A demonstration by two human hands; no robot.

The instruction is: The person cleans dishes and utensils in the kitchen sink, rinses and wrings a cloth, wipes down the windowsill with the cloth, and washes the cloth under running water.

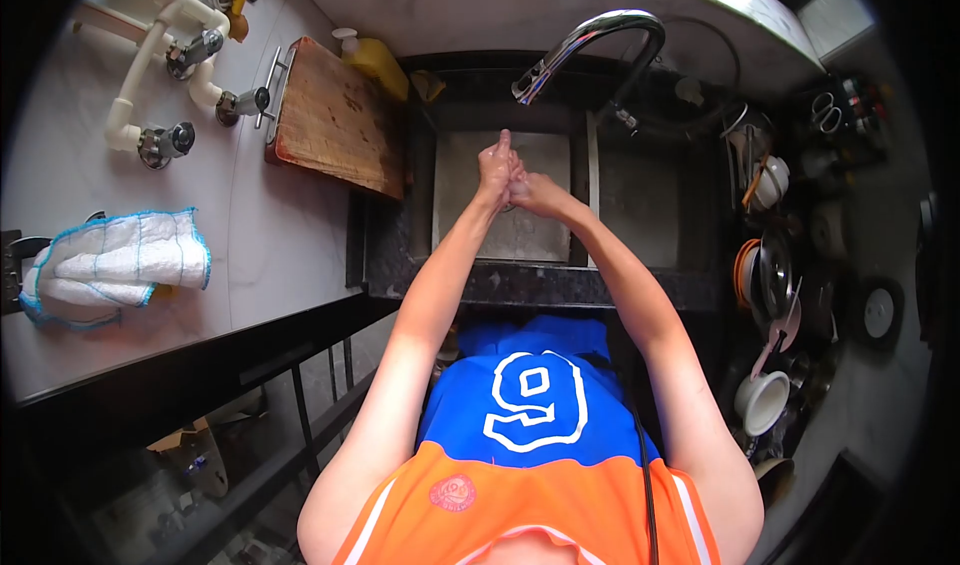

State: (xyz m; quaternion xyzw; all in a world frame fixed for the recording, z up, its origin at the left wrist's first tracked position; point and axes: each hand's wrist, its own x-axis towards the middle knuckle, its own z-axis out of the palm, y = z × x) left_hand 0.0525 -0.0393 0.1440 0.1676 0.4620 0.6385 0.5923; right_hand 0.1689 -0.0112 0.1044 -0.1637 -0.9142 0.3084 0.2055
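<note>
Both of my hands are pressed together above the left basin (470,230) of the dark sink. My left hand (495,170) points away from me with one digit sticking up, and its other fingers are folded against my right hand (537,195). My right hand closes around the fingers of the left from the right side. The skin looks wet, perhaps soapy. No separate object shows between them. A chrome faucet (600,27) arches over the sink beyond my hands, with its spout apart from them; no water stream can be made out.
A wooden cutting board (335,120) leans left of the sink, by a yellow pump bottle (376,65). A white towel (125,255) hangs farther left, below pipe valves (165,145). Right of the second basin (640,200) are pans, lids and a white pot (762,402).
</note>
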